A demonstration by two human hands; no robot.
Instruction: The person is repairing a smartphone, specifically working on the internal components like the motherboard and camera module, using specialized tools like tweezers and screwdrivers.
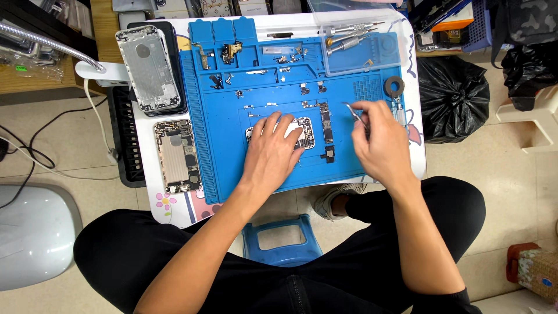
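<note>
My left hand (pixel 272 152) lies flat on an opened phone body (pixel 303 131) in the middle of the blue work mat (pixel 226 157), fingers spread over it. To the right, my right hand (pixel 379 139) pinches slim metal tweezers (pixel 353 111), tips pointing up-left over the mat. Between the hands lie a narrow circuit board (pixel 325 124) and a small black part (pixel 329 154). Tiny screws and brackets are scattered on the mat above them.
Two more opened phone shells sit left of the mat, one (pixel 177 156) near, one (pixel 148 68) farther. A clear plastic box (pixel 360 43) with screwdrivers stands at the mat's top right, a tape roll (pixel 394 86) beside it. A blue stool (pixel 282 238) is under the small table, black bags (pixel 450 99) to the right.
</note>
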